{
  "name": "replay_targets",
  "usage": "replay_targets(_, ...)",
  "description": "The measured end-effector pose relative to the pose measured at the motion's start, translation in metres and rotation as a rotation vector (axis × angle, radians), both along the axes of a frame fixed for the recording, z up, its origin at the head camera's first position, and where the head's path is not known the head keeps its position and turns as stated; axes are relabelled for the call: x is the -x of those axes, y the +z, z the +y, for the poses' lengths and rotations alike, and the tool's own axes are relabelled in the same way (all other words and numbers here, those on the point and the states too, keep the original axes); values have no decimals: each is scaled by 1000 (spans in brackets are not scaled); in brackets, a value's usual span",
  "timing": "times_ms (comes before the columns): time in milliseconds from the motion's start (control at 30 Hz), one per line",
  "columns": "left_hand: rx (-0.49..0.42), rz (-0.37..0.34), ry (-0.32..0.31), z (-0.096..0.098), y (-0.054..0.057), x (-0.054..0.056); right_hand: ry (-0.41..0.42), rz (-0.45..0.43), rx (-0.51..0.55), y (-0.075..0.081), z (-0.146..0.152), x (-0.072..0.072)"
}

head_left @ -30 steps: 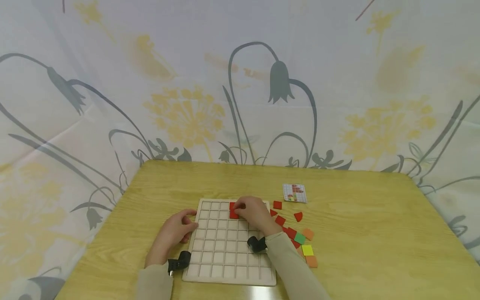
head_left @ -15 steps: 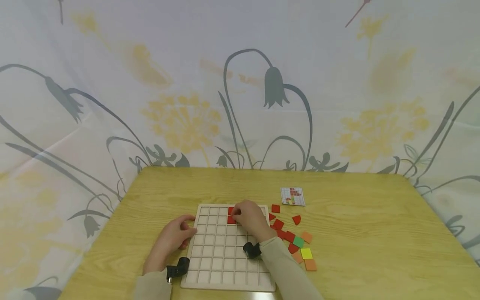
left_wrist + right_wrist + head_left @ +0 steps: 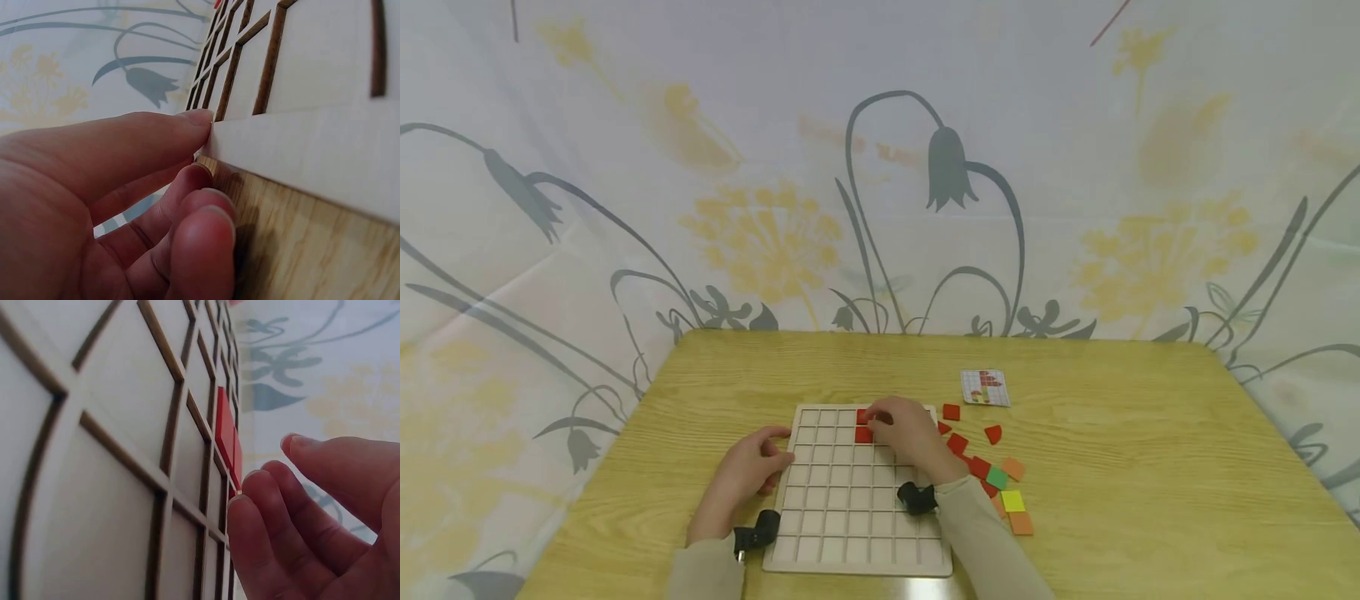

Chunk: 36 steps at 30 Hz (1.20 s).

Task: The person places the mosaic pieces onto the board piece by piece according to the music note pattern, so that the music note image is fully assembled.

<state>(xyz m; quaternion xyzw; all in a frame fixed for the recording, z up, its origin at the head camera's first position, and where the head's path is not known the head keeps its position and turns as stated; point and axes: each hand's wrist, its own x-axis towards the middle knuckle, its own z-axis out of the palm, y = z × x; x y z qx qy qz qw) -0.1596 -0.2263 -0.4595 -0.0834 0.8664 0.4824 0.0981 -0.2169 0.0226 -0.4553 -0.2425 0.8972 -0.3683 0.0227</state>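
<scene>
Pale floral cloth [image 3: 880, 167] is hanging across the upper frame, and a wood-grain bench [image 3: 1150, 467] is filling the lower part. At bottom centre a pale grid board [image 3: 831, 500] is lying flat. Near its far edge, an upper red tile [image 3: 861, 416] and a lower red tile [image 3: 863, 435] are occupying the fourth column from the left, one in the first row and one in the second.

Since half a second ago, the right hand [image 3: 910, 433] has been loosening: its thumb and fingers are standing farther apart, and more of the lower red tile is showing. The right-wrist view is showing a clear gap between thumb and fingertips with nothing in it, so the hand is staying open beside the red pieces; whether a fingertip is touching one is hard to tell. This is suggesting that a placement is finishing, though whether both pieces are sitting fully down cannot be told.

The left hand [image 3: 748, 465] is keeping its place at the board's left edge, thumb touching the rim and fingers bending loosely, apparently steadying rather than gripping.

Right of the board, loose pieces are waiting, among them a green tile [image 3: 997, 477] and a yellow tile [image 3: 1012, 501]; beyond them a pattern card [image 3: 986, 388] is lying face up.
</scene>
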Motion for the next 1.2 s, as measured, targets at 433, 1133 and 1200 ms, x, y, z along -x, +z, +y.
replay_targets(433,-9,3,3,1,-1,-1,-92,-64,10,11,34,-5)
replay_targets(1133,22,2,-7,-2,1,1,-205,-82,-74,5,80,4)
replay_targets(1200,23,3,-7,-2,1,0,-203,-95,-84,3,81,4)
